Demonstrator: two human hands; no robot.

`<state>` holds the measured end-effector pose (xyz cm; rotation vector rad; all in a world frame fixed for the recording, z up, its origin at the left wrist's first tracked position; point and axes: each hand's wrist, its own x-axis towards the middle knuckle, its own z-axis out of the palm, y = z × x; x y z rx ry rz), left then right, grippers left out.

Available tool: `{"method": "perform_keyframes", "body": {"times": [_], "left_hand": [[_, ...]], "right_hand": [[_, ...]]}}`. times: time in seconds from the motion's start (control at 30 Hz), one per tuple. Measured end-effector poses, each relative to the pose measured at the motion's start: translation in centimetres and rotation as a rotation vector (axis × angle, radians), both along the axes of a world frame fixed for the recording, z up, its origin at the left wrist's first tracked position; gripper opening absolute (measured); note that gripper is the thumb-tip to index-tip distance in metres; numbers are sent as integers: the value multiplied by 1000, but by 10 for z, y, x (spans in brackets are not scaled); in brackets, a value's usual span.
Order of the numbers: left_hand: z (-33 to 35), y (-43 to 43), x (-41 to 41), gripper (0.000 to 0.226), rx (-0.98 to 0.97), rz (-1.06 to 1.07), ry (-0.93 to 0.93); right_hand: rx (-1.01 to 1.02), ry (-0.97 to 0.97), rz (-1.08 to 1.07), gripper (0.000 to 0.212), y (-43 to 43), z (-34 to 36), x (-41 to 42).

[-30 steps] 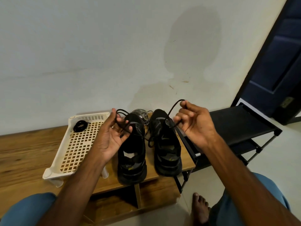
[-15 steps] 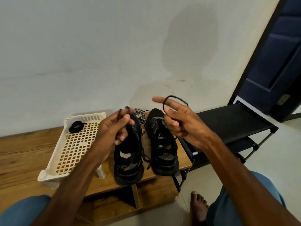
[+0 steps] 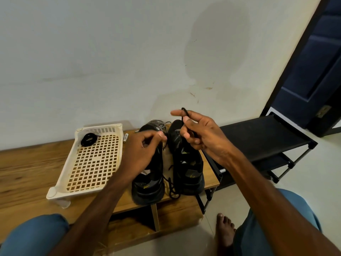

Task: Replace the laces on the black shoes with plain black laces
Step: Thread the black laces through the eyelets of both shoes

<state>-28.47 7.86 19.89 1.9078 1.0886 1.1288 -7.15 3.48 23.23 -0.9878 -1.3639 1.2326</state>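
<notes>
R hand: raised over the toe of the R shoe; black lace looped over the index finger, other fingers curled round the strand.
L hand: over the toe of the L shoe; fingers curled, thumb meeting fingertips. A strand end hangs just below; whether it is pinched, cannot tell.
Lace position: in the R hand at 12 o'clock of the pair; slack loops lie between the heels, near the 6 o'clock edge of the desk.
Shoe axis: long axes approx. parallel, running 6–12 o'clock; toes point to 12 (wall), heels to 6 (wearer).
Spare lace: coiled lace at the 11 o'clock corner of the tray, which is at 9 o'clock of the shoes.
Old laces: patterned laces heaped at 12 o'clock, touching the toes.
Risk 1: loop slips off the index finger, because it rests on the finger rather than being clamped.
Risk 2: slack tangles w/ the patterned laces or snags a heel when pulled.
Risk 3: R shoe sits near the desk's 3 o'clock edge; a hard tug could drag it off toward the shoe rack.
</notes>
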Motion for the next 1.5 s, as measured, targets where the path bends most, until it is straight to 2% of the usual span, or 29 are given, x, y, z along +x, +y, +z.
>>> {"method": "perform_keyframes", "body": {"times": [0.07, 0.1, 0.17, 0.2, 0.23, 0.27, 0.33, 0.4, 0.47, 0.53, 0.6, 0.7, 0.77, 0.8, 0.83, 0.9, 0.97, 1.07, 1.17, 1.27, 1.33, 1.4, 1.5], "left_hand": [[4, 3, -1, 20, -42, 83, -81], [6, 5, -3, 20, -40, 117, -63], [6, 8, -5, 25, 29, 211, 162], [6, 8, -5, 35, 69, 253, 316], [6, 7, -5, 47, 103, 255, 414], [7, 4, -3, 58, 136, 205, 426], [13, -1, 1, 63, 205, 30, 299], [19, -2, 6, 45, 219, -135, 196], [26, -1, 9, 20, 177, -211, 155], [25, 5, 5, 29, -20, -311, -3], [22, 15, -3, 32, -270, -373, -295], [17, 44, -31, 17, -559, -227, -857], [9, 61, -52, 16, -700, -127, -1218], [5, 67, -60, 18, -734, -72, -1303], [1, 69, -65, 20, -741, -22, -1310], [-4, 68, -64, 23, -701, 12, -1203], [-3, 62, -56, 26, -620, -41, -1035], [5, 48, -35, 32, -468, -138, -586], [7, 28, -15, 43, -459, -302, -247], [0, 13, -2, 36, -528, -575, -106], [-7, 12, 1, 33, -517, -672, 20], [-8, 16, -2, 32, -492, -656, 60], [-8, 28, -16, 40, -489, -490, -13]], "right_hand": [[15, -20, -17, 32, 0, 0, -2], [18, -31, -24, 31, 0, 0, -4], [18, -62, -45, 29, 1, -1, -8], [14, -87, -58, 29, 1, -2, -10], [8, -122, -65, 31, 1, -2, -12], [2, -159, -56, 34, 1, -2, -14], [-6, -197, 6, 39, 2, -3, -19], [-17, -135, 59, 38, 2, -1, -21], [-44, -19, 39, 38, 3, 3, -18], [-97, 70, -35, 38, 6, 5, -13], [-154, 163, -88, 39, 8, 5, -7], [-194, 381, -68, 37, 9, 4, -3], [-183, 578, -20, 30, 11, 5, -2], [-171, 650, -10, 27, 12, 5, -2], [-161, 688, -10, 26, 12, 4, -1], [-158, 693, -8, 27, 14, 1, -4], [-160, 665, 19, 28, 17, -3, -13], [-152, 564, 45, 23, 20, -7, -29], [-177, 627, 85, 15, 22, -6, -38], [-195, 831, 115, 14, 23, -1, -39], [-202, 948, 113, 17, 24, 3, -35], [-209, 987, 86, 20, 25, 5, -27], [-225, 1000, 39, 20, 25, 7, -14]]}}
